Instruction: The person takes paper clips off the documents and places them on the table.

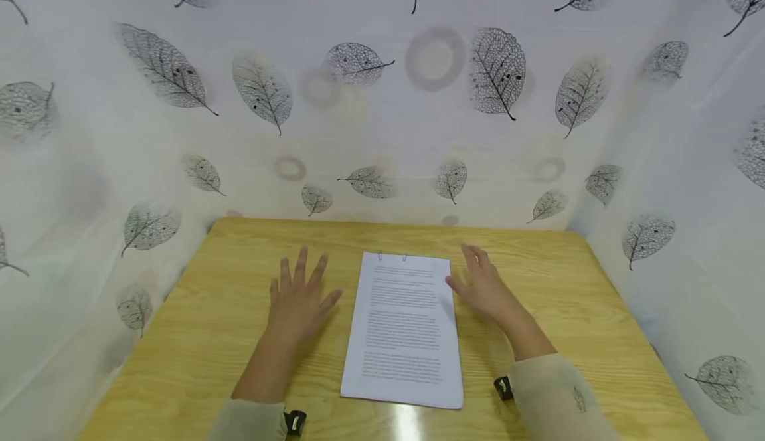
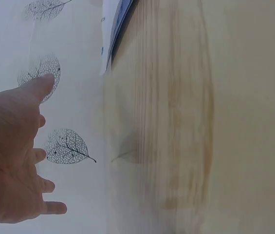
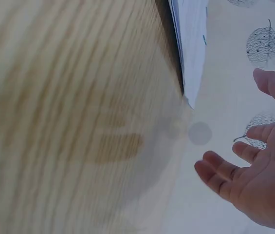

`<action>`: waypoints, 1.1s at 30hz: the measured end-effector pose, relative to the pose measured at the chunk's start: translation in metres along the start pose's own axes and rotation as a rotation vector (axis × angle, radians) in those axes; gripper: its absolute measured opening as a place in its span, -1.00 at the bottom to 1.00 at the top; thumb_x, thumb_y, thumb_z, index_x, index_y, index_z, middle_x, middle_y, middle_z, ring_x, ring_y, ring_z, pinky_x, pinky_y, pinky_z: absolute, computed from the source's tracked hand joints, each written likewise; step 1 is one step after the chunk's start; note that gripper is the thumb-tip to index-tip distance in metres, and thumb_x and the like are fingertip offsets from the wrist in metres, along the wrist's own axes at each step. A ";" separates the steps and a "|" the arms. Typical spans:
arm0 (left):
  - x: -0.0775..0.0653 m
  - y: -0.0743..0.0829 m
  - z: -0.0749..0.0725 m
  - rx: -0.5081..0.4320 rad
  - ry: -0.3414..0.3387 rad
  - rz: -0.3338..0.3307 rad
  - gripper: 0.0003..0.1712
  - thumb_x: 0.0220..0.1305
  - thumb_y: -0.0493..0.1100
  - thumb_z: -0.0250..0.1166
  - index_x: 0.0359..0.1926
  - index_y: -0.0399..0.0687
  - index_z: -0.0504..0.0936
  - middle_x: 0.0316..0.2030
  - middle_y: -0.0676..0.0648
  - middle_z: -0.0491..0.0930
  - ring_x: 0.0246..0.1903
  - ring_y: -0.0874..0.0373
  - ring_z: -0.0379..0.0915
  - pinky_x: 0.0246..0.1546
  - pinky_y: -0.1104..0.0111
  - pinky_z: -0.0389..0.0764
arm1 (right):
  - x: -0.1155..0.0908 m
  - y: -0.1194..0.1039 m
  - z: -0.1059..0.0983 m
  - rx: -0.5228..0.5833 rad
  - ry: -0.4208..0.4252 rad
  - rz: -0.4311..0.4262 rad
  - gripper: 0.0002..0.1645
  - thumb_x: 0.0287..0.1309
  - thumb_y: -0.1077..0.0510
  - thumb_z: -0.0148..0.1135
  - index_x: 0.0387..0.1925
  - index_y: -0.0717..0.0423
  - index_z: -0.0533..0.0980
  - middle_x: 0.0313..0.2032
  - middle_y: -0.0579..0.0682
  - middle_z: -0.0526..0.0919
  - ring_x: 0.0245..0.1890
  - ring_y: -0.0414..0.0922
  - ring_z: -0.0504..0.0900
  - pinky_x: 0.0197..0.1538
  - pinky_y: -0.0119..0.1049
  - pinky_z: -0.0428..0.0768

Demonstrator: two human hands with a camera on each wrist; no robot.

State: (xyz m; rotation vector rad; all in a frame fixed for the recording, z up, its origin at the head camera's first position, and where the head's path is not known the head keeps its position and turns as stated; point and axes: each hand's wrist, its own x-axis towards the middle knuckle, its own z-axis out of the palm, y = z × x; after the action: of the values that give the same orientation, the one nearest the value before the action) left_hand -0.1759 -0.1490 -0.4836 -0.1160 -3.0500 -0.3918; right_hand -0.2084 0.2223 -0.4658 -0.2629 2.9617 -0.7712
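Note:
A stack of printed paper (image 1: 402, 335) lies on the wooden table, with two paper clips (image 1: 392, 257) along its far edge. Left of the stack is my left hand (image 1: 299, 305), its fingers spread and nothing in its grasp. My right hand (image 1: 487, 291) hovers by the stack's upper right edge, thumb tip right at the paper's border. In the left wrist view, the left palm (image 2: 10, 156) shows with the fingers extended. The right wrist view has the right hand (image 3: 259, 180) with relaxed, slightly bent fingers, beside the edge of the stack (image 3: 188, 48).
The light wooden table (image 1: 239, 255) reaches back to a white curtain (image 1: 370, 122) printed with dark leaves, which also hangs at both sides. Dark straps with a small buckle (image 1: 295, 422) sit at both wrists, beside pale sleeves (image 1: 556, 394).

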 end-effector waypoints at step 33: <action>-0.006 0.030 0.015 -0.332 -0.119 0.020 -0.34 0.44 0.15 0.16 0.47 0.19 0.30 0.43 -0.09 0.34 0.41 -0.15 0.23 0.39 -0.14 0.27 | 0.063 0.004 0.041 -0.009 -0.067 0.086 -0.23 0.16 -0.08 0.42 0.22 0.25 0.33 0.16 0.30 0.39 0.06 0.15 0.50 0.17 0.07 0.53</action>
State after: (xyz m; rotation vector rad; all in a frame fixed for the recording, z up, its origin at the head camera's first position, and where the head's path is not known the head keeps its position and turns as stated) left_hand -0.1683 -0.1165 -0.4910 -0.1917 -3.0651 -0.9186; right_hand -0.2661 0.1950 -0.5055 -0.1580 2.8933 -0.7239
